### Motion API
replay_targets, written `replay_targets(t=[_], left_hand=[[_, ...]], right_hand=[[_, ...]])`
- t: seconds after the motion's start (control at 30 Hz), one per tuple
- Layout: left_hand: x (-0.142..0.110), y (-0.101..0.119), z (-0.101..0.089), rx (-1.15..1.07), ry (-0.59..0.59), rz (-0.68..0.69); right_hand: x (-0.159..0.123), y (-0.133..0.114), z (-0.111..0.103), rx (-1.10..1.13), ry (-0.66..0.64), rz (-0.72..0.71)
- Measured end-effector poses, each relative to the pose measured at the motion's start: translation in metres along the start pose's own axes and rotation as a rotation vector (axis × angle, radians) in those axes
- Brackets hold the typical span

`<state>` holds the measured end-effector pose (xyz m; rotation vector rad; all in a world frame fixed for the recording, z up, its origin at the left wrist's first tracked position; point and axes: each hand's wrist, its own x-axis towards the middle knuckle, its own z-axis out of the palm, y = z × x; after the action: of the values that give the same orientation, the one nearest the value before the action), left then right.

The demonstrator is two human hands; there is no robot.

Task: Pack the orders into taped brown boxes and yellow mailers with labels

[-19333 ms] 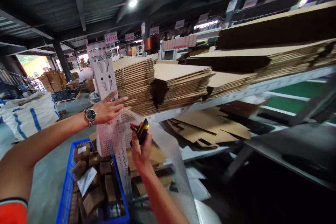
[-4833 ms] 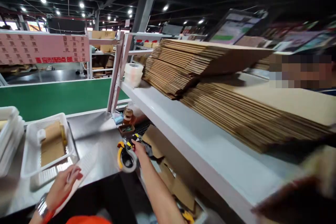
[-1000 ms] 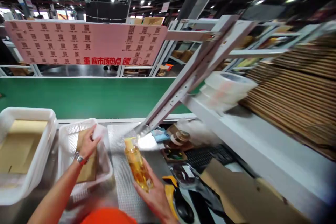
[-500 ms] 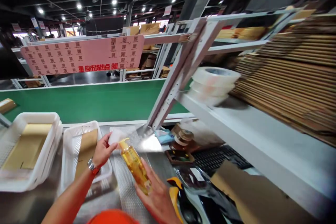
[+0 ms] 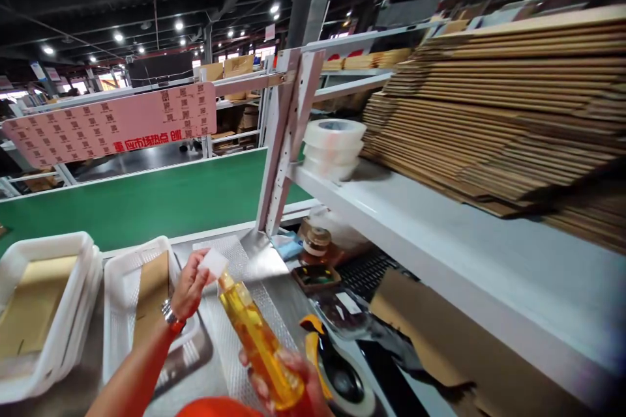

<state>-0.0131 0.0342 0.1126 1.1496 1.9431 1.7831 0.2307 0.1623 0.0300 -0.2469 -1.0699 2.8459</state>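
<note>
In my right hand [image 5: 293, 374] is a clear pump bottle [image 5: 257, 339] of golden-yellow liquid, gripped near its base and tilted with the pump end up and to the left. My left hand [image 5: 190, 285], with a watch on the wrist, pinches a small white foam-like piece [image 5: 214, 263] at the pump head, which it partly covers. Below both hands a strip of bubble wrap [image 5: 229, 332] lies on the metal bench. Left of it stands a white plastic basket [image 5: 113, 287] with a brown cardboard piece [image 5: 150, 293] inside.
Stacked white baskets [image 5: 83, 300] stand at far left. A tape dispenser [image 5: 337, 371], a keyboard [image 5: 374, 277] and a jar [image 5: 317, 241] sit to the right. Above them a shelf [image 5: 440, 241] carries tape rolls [image 5: 333, 150] and flattened cartons [image 5: 489, 117]. A green conveyor [image 5: 147, 195] runs behind.
My view has turned to the right. The bottle has come closer and looks larger, my right hand now lower around its base. The white piece has moved over the pump head.
</note>
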Motion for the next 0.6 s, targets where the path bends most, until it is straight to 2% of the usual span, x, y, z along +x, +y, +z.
replay_targets(t=[0.17,0.3,0.5,0.6], left_hand=[[0.009,-0.002,0.004,-0.022,-0.117,-0.006],[0.011,-0.011,0.010,-0.189,-0.183,-0.027],[-0.008,-0.019,0.028,-0.262,-0.173,-0.014],[-0.020,-0.022,0.029,-0.200,-0.158,-0.033]], right_hand=[[0.000,0.010,-0.010,0.116,-0.032,0.061],[0.002,0.018,-0.007,0.163,-0.078,0.072],[0.006,0.031,0.004,0.180,-0.015,-0.016],[0.007,0.033,0.003,0.103,0.032,0.018]])
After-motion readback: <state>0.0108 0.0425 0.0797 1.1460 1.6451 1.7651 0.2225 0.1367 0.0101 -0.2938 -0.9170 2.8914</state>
